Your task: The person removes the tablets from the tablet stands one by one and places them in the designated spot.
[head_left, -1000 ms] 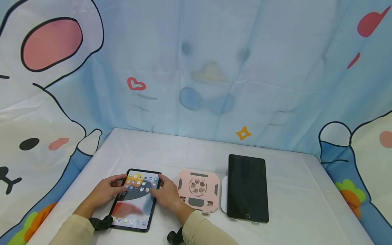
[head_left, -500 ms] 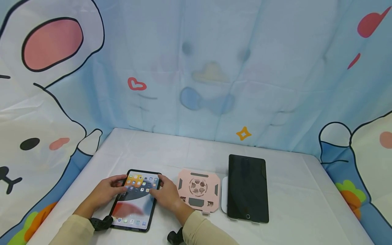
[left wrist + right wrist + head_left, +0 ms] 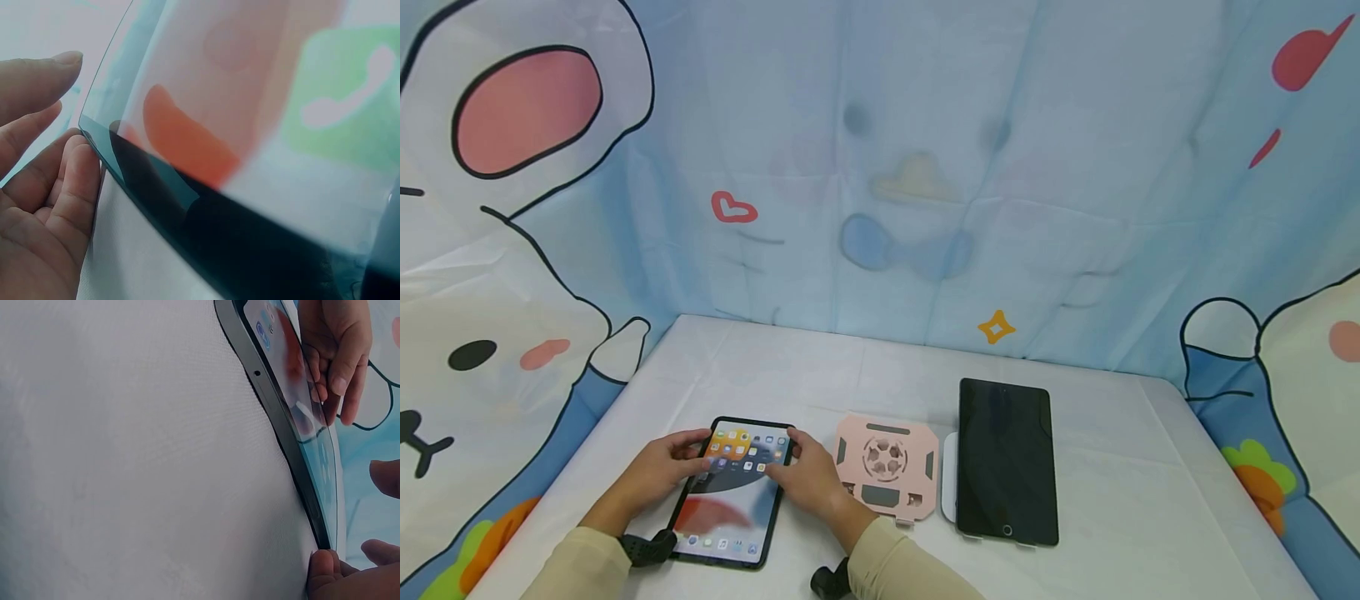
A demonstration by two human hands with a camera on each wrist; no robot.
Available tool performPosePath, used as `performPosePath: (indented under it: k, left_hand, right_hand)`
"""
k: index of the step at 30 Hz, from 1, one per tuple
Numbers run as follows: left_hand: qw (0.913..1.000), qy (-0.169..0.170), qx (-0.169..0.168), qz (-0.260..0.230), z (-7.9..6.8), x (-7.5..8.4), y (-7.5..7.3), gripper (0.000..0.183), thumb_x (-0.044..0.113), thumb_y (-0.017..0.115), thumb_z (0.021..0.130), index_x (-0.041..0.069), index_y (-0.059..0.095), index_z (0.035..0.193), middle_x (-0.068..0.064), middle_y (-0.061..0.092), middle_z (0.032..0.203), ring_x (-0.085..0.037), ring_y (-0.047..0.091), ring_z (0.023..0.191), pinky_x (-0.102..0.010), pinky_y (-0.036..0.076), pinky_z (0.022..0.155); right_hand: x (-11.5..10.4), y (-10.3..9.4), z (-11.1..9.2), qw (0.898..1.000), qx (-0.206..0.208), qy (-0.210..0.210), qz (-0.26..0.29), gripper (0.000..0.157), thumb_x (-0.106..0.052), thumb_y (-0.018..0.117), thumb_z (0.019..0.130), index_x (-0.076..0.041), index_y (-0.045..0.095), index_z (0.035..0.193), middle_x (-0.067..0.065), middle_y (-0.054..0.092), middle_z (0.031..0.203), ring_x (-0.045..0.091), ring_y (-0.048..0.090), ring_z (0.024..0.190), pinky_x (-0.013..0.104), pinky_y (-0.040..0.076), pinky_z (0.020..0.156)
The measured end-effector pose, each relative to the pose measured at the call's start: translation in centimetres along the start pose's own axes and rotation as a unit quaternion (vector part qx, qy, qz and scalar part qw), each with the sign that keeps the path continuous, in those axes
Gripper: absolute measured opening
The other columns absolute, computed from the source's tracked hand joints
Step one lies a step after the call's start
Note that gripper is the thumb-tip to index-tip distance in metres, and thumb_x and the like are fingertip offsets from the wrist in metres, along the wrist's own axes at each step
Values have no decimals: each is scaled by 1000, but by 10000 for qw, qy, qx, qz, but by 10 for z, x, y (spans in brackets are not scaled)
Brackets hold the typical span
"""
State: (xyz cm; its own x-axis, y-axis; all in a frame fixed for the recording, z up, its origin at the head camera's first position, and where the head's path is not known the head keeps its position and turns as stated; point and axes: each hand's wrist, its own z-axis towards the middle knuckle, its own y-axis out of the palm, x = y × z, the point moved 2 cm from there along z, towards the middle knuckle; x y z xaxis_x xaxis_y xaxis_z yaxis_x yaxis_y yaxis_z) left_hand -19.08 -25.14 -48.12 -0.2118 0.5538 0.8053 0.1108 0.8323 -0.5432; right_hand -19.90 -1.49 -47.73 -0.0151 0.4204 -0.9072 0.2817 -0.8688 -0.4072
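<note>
A lit tablet with a black border and rows of app icons lies at the left of the table. My left hand is at its upper left edge, fingertips touching the side. In the left wrist view, that hand's thumb stays apart from the glossy screen. At the upper right edge of the tablet is my right hand. The right wrist view shows its fingers against the tablet's end near the cloth, with the thumb raised away from the glass.
A pink flat plate with a round cut-out pattern lies right of my right hand. Beyond it, a dark tablet with a home button rests over a white support. A patterned blue backdrop stands behind the white table.
The lit tablet's top edge has shifted very slightly toward me. Both hands keep nearly the same places, and the pink plate and dark tablet have not moved.
</note>
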Motion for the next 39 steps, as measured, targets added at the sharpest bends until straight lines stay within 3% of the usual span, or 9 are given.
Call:
performPosePath:
  k: [13,23,34,39]
  left_hand:
    - [9999,19,92,67,0,0,-1,67,28,77,89,-2,51,143,-28,59,128,-40,57,115,-53,48,94]
    - [9994,269,72,202,-1,12,-1,66,35,70,93,4,49,146,-30,50,140,-47,47,126,-60,45,97]
    - [9971,757,40,37,-6,33,5,63,32,69,96,7,46,149,-28,44,148,-48,42,133,-60,43,100]
    - [9961,884,77,10,-10,47,11,60,27,69,96,10,48,148,-26,50,143,-47,44,132,-58,45,99]
  right_hand:
    - [-2,-7,-2,9993,-55,-92,-359,70,-25,74,89,3,45,146,23,54,138,37,53,127,50,43,103]
    - [-1,-27,-6,9984,-295,-310,360,70,-25,76,89,-7,45,149,22,52,142,43,55,124,52,48,98]
    - [0,-55,-12,9940,-479,-702,688,63,-15,75,90,-11,49,148,12,48,149,32,48,134,45,41,106]
    - [1,-68,-19,9908,-534,-891,866,62,-13,74,91,-9,49,147,14,46,151,33,47,135,41,42,105]
